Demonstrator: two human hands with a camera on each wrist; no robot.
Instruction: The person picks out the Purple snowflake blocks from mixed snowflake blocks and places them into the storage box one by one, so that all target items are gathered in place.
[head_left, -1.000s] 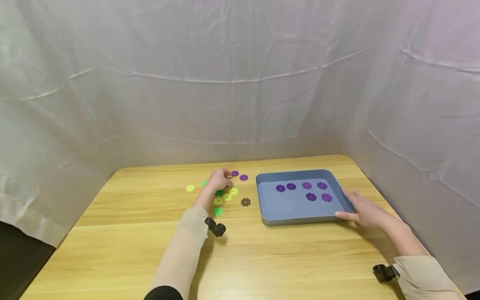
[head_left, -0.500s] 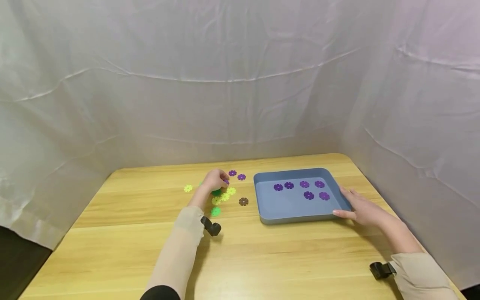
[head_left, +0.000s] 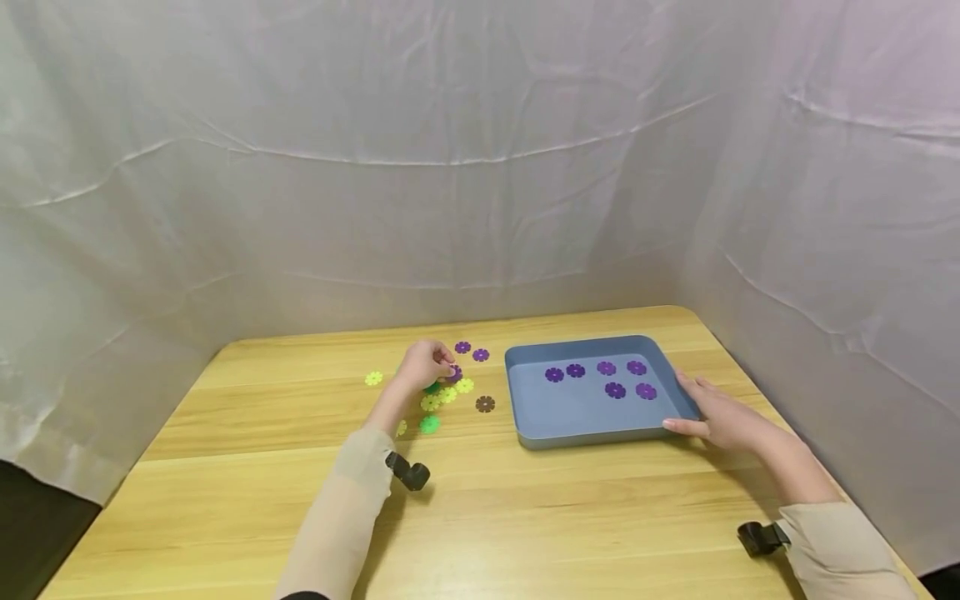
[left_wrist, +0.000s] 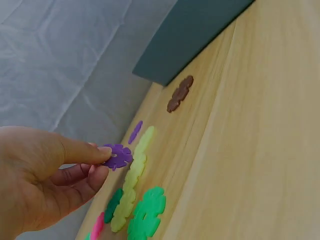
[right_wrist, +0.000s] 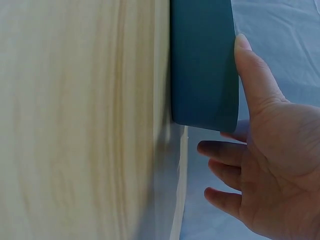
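pinching a purple flower disc (left_wrist: pixel 118 155) between thumb and forefinger, the left hand (head_left: pixel 424 364) held it lifted just above the loose pile of yellow and green discs (head_left: pixel 442 395) on the table (head_left: pixel 225 467), left of the blue tray (head_left: pixel 600 433). the right hand (head_left: pixel 718 413) lay spread, thumb along the tray's near right corner and fingers on its right wall, apparently to steady it. six purple discs (head_left: pixel 600 377) lay in the tray's far half.

We found no readable text, label, brand, number or sign anywhere: the blue tray (head_left: pixel 525 408), the flower-shaped plastic discs (head_left: pixel 448 392), the worktop (head_left: pixel 525 517) and the white cloth backdrop (head_left: pixel 375 167) all were unmarked.
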